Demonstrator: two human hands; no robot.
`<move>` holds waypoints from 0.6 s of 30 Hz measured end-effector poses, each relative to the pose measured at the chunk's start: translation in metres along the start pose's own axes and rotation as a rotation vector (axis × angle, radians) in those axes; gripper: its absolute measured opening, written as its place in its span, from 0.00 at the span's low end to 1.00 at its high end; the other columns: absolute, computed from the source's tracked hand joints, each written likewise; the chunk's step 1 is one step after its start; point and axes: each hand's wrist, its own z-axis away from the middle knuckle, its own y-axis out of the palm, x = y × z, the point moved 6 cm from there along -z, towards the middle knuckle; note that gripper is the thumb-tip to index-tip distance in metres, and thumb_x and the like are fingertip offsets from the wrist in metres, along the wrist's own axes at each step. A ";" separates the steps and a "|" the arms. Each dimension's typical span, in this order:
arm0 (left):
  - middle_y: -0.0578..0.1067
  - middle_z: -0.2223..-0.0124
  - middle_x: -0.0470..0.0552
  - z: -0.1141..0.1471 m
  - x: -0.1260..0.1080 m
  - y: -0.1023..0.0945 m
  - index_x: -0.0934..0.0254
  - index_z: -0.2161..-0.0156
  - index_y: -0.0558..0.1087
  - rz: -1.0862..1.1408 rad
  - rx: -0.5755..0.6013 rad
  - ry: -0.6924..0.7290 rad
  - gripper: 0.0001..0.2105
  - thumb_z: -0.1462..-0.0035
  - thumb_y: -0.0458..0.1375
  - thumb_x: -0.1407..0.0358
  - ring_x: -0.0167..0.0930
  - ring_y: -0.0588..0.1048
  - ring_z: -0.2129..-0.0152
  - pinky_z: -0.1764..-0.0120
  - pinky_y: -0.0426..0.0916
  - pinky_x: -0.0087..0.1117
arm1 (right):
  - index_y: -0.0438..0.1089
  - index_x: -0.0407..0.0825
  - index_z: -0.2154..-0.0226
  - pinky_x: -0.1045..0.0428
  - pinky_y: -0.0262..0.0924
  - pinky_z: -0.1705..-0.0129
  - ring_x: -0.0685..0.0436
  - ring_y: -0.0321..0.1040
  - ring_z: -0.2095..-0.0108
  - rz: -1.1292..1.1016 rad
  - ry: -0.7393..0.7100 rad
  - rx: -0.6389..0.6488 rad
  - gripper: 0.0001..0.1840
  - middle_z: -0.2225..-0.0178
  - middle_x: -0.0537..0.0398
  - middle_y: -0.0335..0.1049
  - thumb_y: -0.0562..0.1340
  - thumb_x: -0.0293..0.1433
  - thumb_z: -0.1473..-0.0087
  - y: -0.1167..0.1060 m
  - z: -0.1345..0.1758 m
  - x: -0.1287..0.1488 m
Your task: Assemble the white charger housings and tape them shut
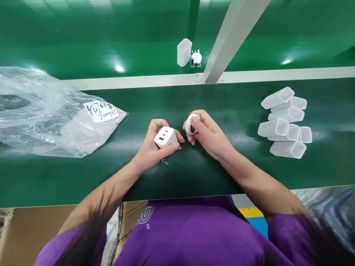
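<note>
At far left, a clear plastic bag (55, 122) with a handwritten white label (104, 115) lies on the dark green tabletop (222, 181). The left hand (148, 151) grips a white plastic block-shaped charger casing (169, 139), its three-slot port face already in place. Farther back, a hollow white plastic tube (183, 56) stands beside a small green circuit board (196, 60), apparently not yet housed. The right hand (210, 138), near but apart from the left, pinches a small rounded white piece (190, 125), its kind unclear. Rightmost, white plastic sleeves (273, 128) lie grouped, visible ends open, seemingly unfilled.
</note>
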 end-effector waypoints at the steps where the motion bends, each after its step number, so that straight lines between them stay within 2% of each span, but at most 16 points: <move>1: 0.80 0.63 0.48 0.000 0.000 0.000 0.60 0.57 0.59 0.002 -0.011 0.008 0.17 0.42 0.65 0.67 0.28 0.80 0.67 0.66 0.79 0.27 | 0.60 0.51 0.63 0.58 0.58 0.79 0.55 0.63 0.79 0.002 0.002 0.025 0.28 0.74 0.65 0.65 0.68 0.55 0.49 0.002 0.000 -0.001; 3: 0.80 0.64 0.49 0.000 -0.001 0.000 0.61 0.57 0.61 0.011 -0.014 0.019 0.16 0.41 0.65 0.63 0.30 0.81 0.68 0.68 0.79 0.27 | 0.58 0.52 0.64 0.58 0.55 0.81 0.55 0.61 0.81 0.075 -0.047 0.026 0.26 0.75 0.65 0.65 0.68 0.52 0.48 0.003 0.002 -0.001; 5: 0.80 0.67 0.49 0.001 -0.001 0.003 0.62 0.58 0.62 0.019 0.007 0.018 0.16 0.40 0.64 0.58 0.30 0.81 0.71 0.71 0.78 0.27 | 0.57 0.53 0.66 0.58 0.51 0.83 0.56 0.58 0.83 0.207 -0.150 -0.046 0.24 0.77 0.66 0.64 0.68 0.50 0.46 0.002 0.007 0.004; 8: 0.80 0.68 0.50 0.004 -0.001 0.006 0.63 0.59 0.65 0.005 0.029 0.001 0.17 0.40 0.62 0.53 0.31 0.81 0.75 0.75 0.76 0.26 | 0.59 0.53 0.64 0.58 0.53 0.80 0.54 0.61 0.80 0.337 -0.281 -0.124 0.18 0.76 0.64 0.67 0.63 0.48 0.39 0.002 0.016 0.011; 11: 0.81 0.68 0.51 0.005 0.000 0.005 0.64 0.58 0.67 -0.063 0.000 -0.021 0.17 0.40 0.62 0.51 0.32 0.81 0.76 0.78 0.73 0.26 | 0.61 0.52 0.61 0.57 0.56 0.78 0.54 0.62 0.79 0.404 -0.334 -0.111 0.13 0.76 0.63 0.68 0.57 0.45 0.34 0.005 0.022 0.015; 15: 0.81 0.69 0.51 0.007 0.004 0.003 0.63 0.58 0.67 -0.169 -0.020 -0.059 0.20 0.41 0.61 0.48 0.33 0.81 0.76 0.79 0.71 0.26 | 0.61 0.52 0.62 0.57 0.57 0.77 0.55 0.62 0.81 0.451 -0.412 -0.074 0.11 0.78 0.66 0.66 0.56 0.42 0.33 0.012 0.028 0.020; 18: 0.81 0.71 0.49 0.008 0.006 0.004 0.61 0.56 0.66 -0.152 0.002 -0.072 0.19 0.41 0.61 0.48 0.34 0.81 0.76 0.80 0.70 0.27 | 0.61 0.52 0.61 0.59 0.57 0.78 0.56 0.62 0.82 0.422 -0.440 -0.027 0.10 0.80 0.67 0.65 0.56 0.40 0.32 0.017 0.029 0.019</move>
